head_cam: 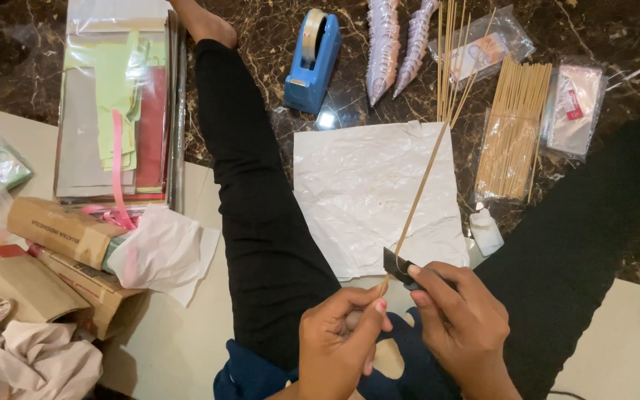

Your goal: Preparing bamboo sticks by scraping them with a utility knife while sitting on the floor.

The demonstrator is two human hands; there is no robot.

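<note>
My left hand [338, 337] pinches the near end of a long thin bamboo stick [427, 174] that slants up and away to the right. My right hand [464, 326] grips a small dark blade [398, 267] and presses its edge against the stick just above my left fingers. Under the stick lies a crumpled white sheet [368, 192] on the dark marble floor. My legs in black trousers [250, 192] stretch out on both sides of the sheet.
A blue tape dispenser [312, 59] and two silvery ribbed cones [398, 44] lie beyond the sheet. A bundle of bamboo sticks [512, 130] and small plastic packets [575, 107] lie right. Coloured paper in a clear sleeve [116, 104], brown cardboard boxes [61, 230] and cloth [24, 355] sit left.
</note>
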